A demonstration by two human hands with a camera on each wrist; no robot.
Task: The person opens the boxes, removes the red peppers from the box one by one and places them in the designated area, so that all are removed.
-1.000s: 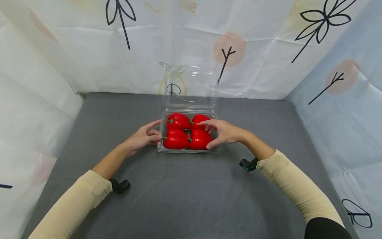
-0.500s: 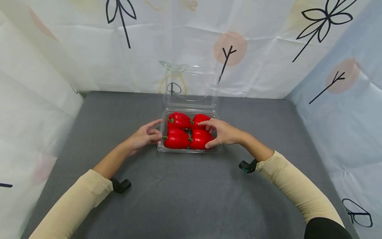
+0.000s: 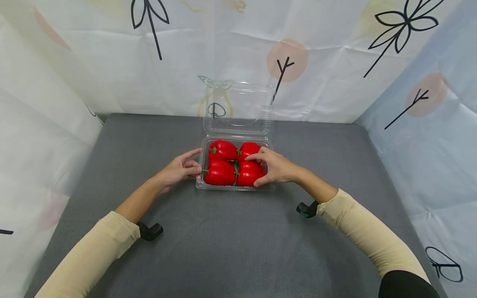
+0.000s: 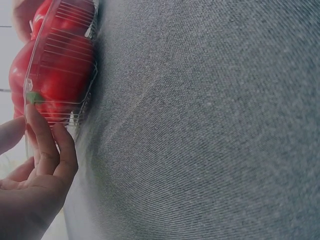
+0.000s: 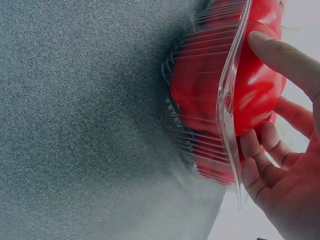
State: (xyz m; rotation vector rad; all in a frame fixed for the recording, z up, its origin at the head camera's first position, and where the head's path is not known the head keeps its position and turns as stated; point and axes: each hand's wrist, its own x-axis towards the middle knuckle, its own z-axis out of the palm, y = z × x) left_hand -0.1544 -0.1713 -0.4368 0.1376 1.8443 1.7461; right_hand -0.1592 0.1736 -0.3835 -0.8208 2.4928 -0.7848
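Note:
Several red bell peppers with green stems sit in two rows in a clear plastic clamshell container [image 3: 238, 188]. My left hand [image 3: 181, 169] pinches the container's left rim; in the left wrist view its thumb and fingertips meet the rim beside a green stem [image 4: 34, 97]. From the right, my right hand [image 3: 280, 166] curls over the front right bell pepper [image 3: 247, 173]. The right wrist view has the thumb on this pepper's glossy side [image 5: 256, 90], with several fingers bent down between pepper and container rim [image 5: 223, 105]. The hand partly covers the back right pepper [image 3: 249, 149].
The container's transparent lid [image 3: 240, 105] stands raised behind it, close to the patterned cloth backdrop [image 3: 328, 82]. A grey cloth-covered table [image 3: 223, 248] spreads around the container. Black wrist mounts [image 3: 150, 232] show at the sleeve cuffs.
My right hand has shifted slightly left and toward me over the front right bell pepper. The left hand stays at the container's rim, and the peppers keep their places.

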